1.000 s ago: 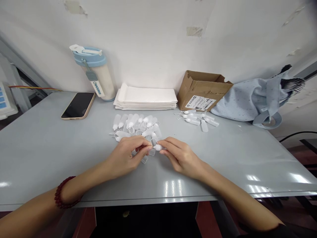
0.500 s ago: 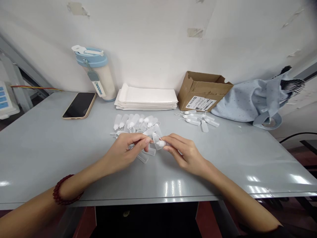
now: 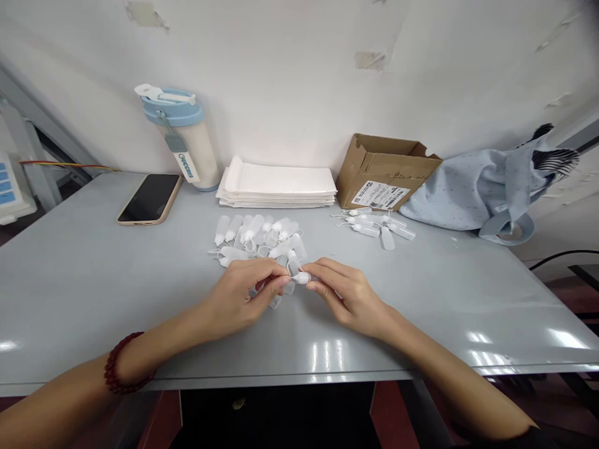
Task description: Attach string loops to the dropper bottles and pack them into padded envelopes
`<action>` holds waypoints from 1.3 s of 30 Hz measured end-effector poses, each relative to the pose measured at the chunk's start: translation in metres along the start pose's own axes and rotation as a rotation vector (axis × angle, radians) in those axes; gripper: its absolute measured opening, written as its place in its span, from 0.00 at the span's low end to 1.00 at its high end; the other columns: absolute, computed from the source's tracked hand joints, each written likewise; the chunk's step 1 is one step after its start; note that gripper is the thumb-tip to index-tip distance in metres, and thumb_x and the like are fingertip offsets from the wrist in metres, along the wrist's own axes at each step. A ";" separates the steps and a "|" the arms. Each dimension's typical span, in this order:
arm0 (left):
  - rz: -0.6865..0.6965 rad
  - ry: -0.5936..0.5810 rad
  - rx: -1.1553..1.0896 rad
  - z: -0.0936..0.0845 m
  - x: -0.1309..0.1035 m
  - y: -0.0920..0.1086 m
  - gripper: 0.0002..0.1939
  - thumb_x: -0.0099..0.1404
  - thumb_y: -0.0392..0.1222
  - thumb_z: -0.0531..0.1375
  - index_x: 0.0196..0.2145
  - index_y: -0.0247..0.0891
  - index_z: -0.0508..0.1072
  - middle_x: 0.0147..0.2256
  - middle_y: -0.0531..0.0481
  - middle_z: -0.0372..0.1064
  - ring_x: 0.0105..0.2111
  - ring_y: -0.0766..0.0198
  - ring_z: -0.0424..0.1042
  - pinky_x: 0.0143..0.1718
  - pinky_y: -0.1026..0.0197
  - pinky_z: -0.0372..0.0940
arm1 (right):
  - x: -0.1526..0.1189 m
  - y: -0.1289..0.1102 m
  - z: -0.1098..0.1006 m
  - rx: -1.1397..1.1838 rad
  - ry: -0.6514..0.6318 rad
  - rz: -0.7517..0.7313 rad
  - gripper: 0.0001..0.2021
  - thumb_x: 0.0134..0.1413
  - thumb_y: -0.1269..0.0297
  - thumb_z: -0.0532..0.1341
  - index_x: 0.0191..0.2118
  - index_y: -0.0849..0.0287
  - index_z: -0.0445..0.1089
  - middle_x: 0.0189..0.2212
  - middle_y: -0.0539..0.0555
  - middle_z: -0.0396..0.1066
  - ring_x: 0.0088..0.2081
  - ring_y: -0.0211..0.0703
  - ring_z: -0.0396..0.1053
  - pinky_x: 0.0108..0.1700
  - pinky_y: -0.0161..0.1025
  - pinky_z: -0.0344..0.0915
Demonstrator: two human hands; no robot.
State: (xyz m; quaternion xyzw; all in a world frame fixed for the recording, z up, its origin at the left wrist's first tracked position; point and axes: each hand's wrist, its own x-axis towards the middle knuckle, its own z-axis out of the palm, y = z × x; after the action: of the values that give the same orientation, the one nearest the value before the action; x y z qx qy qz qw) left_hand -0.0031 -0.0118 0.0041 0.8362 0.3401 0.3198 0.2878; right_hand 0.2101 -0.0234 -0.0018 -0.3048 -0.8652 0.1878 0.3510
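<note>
Between my hands lies a small white squeeze dropper bottle (image 3: 303,277), tilted sideways with its tip pointing left. My right hand (image 3: 349,290) pinches its body between thumb and fingers. At the tip end, my left hand (image 3: 250,290) has thumb and forefinger pressed together on what looks like the small tip cap; the fingers mostly hide it. Behind and under my left hand spreads a pile of similar translucent bottles (image 3: 253,229), some with thin looped cap straps. Farther right, a smaller group of these bottles (image 3: 365,229) lies before the cardboard box.
Along the wall stand a blue-lidded tumbler (image 3: 196,149), a stack of white padded envelopes (image 3: 281,184), an open cardboard box (image 3: 388,174) and a light blue cloth bag (image 3: 463,187). A phone (image 3: 150,198) lies at the left on the grey table (image 3: 70,280).
My left hand has shifted slightly right and down, closer to the bottle tip. The bottle has come down a little in my right hand's pinch.
</note>
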 end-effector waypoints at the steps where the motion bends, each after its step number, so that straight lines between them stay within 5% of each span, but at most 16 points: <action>1: 0.020 0.004 0.010 0.000 -0.001 0.000 0.09 0.67 0.36 0.52 0.31 0.36 0.70 0.24 0.54 0.66 0.24 0.71 0.62 0.27 0.67 0.58 | 0.000 -0.001 0.000 0.002 -0.004 0.004 0.11 0.63 0.70 0.50 0.47 0.63 0.64 0.33 0.57 0.67 0.31 0.40 0.64 0.33 0.37 0.66; 12: 0.113 -0.019 0.103 0.001 0.000 -0.002 0.08 0.66 0.34 0.51 0.31 0.36 0.68 0.23 0.54 0.64 0.24 0.69 0.61 0.27 0.66 0.57 | -0.001 0.000 0.004 0.020 -0.033 0.033 0.11 0.64 0.69 0.49 0.47 0.61 0.65 0.33 0.56 0.68 0.32 0.40 0.65 0.33 0.37 0.66; 20: 0.012 -0.028 0.152 -0.022 0.007 -0.010 0.09 0.66 0.39 0.53 0.30 0.37 0.71 0.23 0.55 0.65 0.23 0.70 0.60 0.27 0.66 0.56 | 0.001 0.009 -0.002 -0.069 -0.041 0.036 0.12 0.62 0.66 0.54 0.50 0.63 0.64 0.37 0.59 0.68 0.35 0.42 0.66 0.37 0.40 0.67; 25: 0.012 0.057 0.192 -0.039 0.011 -0.021 0.09 0.65 0.39 0.54 0.30 0.37 0.72 0.27 0.51 0.69 0.31 0.64 0.64 0.31 0.63 0.59 | 0.000 0.031 -0.019 -0.198 0.064 0.100 0.10 0.62 0.66 0.54 0.48 0.60 0.65 0.36 0.58 0.68 0.37 0.43 0.67 0.36 0.40 0.66; 29: 0.026 -0.005 0.262 -0.045 0.012 -0.028 0.09 0.65 0.40 0.54 0.29 0.37 0.72 0.28 0.49 0.70 0.35 0.60 0.63 0.36 0.60 0.61 | -0.002 0.057 -0.033 -0.430 0.126 0.166 0.10 0.61 0.66 0.54 0.46 0.61 0.65 0.39 0.59 0.67 0.41 0.47 0.66 0.41 0.43 0.65; 33: 0.028 -0.040 0.364 -0.046 0.011 -0.029 0.11 0.65 0.41 0.54 0.29 0.37 0.73 0.27 0.49 0.69 0.35 0.59 0.63 0.33 0.60 0.60 | -0.006 0.083 -0.040 -0.804 0.009 0.349 0.14 0.58 0.69 0.53 0.50 0.62 0.63 0.46 0.64 0.64 0.46 0.54 0.62 0.42 0.47 0.62; 39: 0.021 0.035 0.438 -0.050 0.011 -0.027 0.10 0.65 0.42 0.54 0.31 0.36 0.73 0.27 0.49 0.70 0.35 0.59 0.62 0.33 0.62 0.60 | -0.012 0.104 -0.054 -0.933 0.018 0.505 0.16 0.54 0.75 0.52 0.49 0.65 0.65 0.45 0.66 0.65 0.46 0.59 0.61 0.39 0.48 0.58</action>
State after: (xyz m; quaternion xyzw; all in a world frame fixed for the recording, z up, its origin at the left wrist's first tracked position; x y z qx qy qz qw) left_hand -0.0438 0.0263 0.0201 0.8765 0.3978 0.2557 0.0901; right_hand 0.2966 0.0517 -0.0270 -0.6290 -0.7535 -0.1410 0.1293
